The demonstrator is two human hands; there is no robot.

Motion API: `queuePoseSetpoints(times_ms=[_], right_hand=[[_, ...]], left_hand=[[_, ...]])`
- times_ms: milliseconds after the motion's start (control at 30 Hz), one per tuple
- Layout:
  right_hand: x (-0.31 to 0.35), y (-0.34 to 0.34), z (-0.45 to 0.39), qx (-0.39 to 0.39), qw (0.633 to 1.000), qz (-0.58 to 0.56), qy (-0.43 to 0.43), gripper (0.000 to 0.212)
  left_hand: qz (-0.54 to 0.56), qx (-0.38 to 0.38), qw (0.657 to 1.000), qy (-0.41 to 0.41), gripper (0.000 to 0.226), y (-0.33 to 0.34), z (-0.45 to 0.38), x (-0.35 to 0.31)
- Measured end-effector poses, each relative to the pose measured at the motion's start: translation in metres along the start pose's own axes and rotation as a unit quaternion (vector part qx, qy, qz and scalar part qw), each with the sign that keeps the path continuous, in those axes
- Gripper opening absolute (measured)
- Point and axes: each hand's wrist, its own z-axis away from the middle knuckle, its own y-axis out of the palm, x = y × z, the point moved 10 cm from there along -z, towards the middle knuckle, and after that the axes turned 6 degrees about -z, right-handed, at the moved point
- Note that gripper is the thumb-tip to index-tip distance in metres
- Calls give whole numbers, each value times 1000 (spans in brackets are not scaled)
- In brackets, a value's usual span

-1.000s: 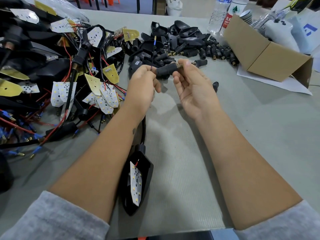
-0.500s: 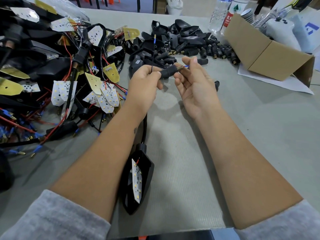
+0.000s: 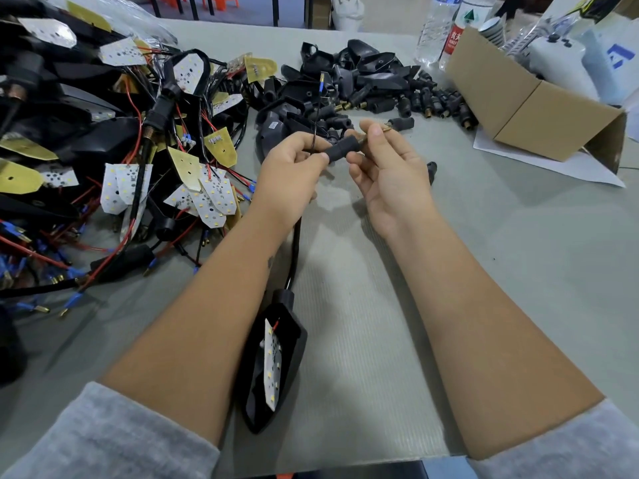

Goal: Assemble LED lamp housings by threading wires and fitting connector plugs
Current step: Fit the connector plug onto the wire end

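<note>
Nearby, water bottle (image 3: 453, 32) — red label, lettering unreadable.

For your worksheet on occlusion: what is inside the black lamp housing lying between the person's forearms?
Inside the black lamp housing sits a white LED board dotted with yellow chips, a red wire at its top end. The housing floor beneath the board is covered.

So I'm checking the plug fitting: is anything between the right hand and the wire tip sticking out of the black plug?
Nothing visible. The right hand already pinches the brass wire tip beyond the black connector plug, which the left hand grips.
</note>
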Motion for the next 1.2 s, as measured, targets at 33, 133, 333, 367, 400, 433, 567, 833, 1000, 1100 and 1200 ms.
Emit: queuePoseSetpoints(times_ms=[33, 133, 333, 367, 400, 433, 567, 833, 1000, 1100, 1200], right_hand=[[0, 0, 0, -2, 1000, 8, 0, 15], [0, 0, 0, -6, 999, 38, 0, 18], [-1, -2, 0, -22, 999, 32, 6, 20], [-2, -4, 0, -28, 999, 22, 10, 20], [-2, -5, 0, -33, 999, 11, 14, 20], [-2, -6, 0, -36, 999, 0, 18, 20], [-3, -9, 0, -49, 998, -21, 19, 20], [-1, -18, -4, -97, 995, -29, 1, 24], [-4, -23, -7, -115, 990, -79, 8, 26], [-7, -27, -8, -129, 984, -123, 24, 29], [-10, -28, -10, -129, 980, -149, 37, 29]], left_hand=[[6, -4, 1000, 1, 20, -1, 1, -1], [127, -43, 991, -3, 19, -12, 1, -4], [345, -89, 934, -25, 14, -36, -3, 6], [354, -92, 930, -24, 16, -38, -3, 7], [354, -97, 930, -21, 17, -39, -2, 7], [346, -104, 932, -17, 18, -40, -2, 6], [241, -121, 963, 4, 19, -43, -2, 2], [-13, -70, 996, 54, 18, -25, -2, -10], [-104, -2, 993, 64, 18, -3, 0, -9], [-91, -17, 993, 66, 21, -7, -1, -9], [-88, -6, 994, 68, 22, -5, -1, -8]])
